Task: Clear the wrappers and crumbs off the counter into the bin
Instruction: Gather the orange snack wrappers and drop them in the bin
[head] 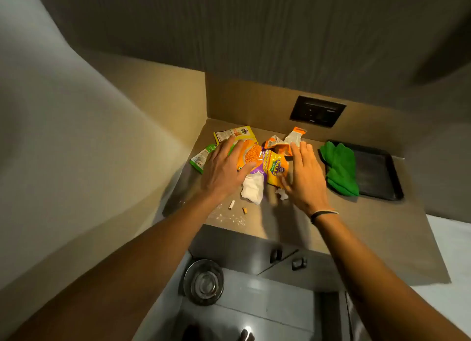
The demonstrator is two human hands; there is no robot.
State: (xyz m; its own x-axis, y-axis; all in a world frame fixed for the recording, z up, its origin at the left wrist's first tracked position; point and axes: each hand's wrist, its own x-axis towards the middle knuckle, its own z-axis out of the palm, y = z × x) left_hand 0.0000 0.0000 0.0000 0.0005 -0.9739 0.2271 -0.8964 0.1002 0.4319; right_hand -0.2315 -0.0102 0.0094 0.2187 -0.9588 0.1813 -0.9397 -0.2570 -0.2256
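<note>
Snack wrappers lie heaped in the counter's [369, 233] back left corner: a yellow-and-orange packet [244, 142], a purple-and-yellow packet [274, 168], a torn orange wrapper [285, 142] and a green one [202, 158]. A crumpled white tissue [253, 188] lies just in front, with a smaller scrap [281, 194] to its right. White crumbs [229, 217] and two small stubs [238, 207] sit near the front edge. My left hand [224, 171] lies flat, fingers spread, on the left of the heap. My right hand [305, 176] is spread open on the right side. A round steel bin [204, 281] stands on the floor below.
A green cloth [340, 168] lies partly on a black tray [377, 175] at the right of the counter. A dark switch panel [317, 111] is on the back wall. Cabinet doors with knobs [288, 259] are below the counter. A wall closes the left side.
</note>
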